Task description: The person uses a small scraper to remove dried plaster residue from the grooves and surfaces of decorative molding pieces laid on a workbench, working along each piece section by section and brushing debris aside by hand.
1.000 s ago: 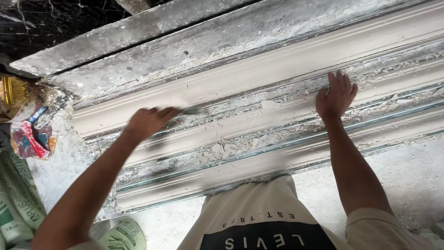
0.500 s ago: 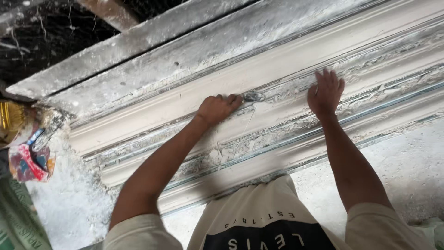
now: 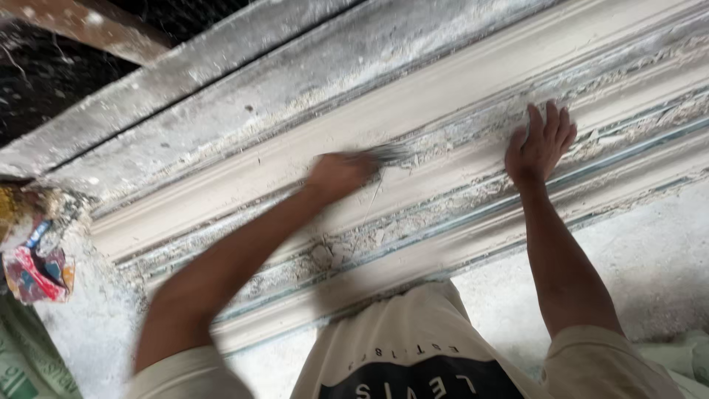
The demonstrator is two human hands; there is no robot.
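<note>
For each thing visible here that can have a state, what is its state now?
Left hand: blurred, closed on a small dark tool that touches the moulding.
Right hand: open, flat on the moulding.
Long moulding: lying flat, partly smooth, grooves full of crumbly plaster.
Colourful bag: crumpled, dusty, at the left edge.

The person wore a cream short-sleeved cotton T-shirt (image 3: pixel 413 332) with a dark printed chest panel (image 3: pixel 413 380) at six o'clock.
</note>
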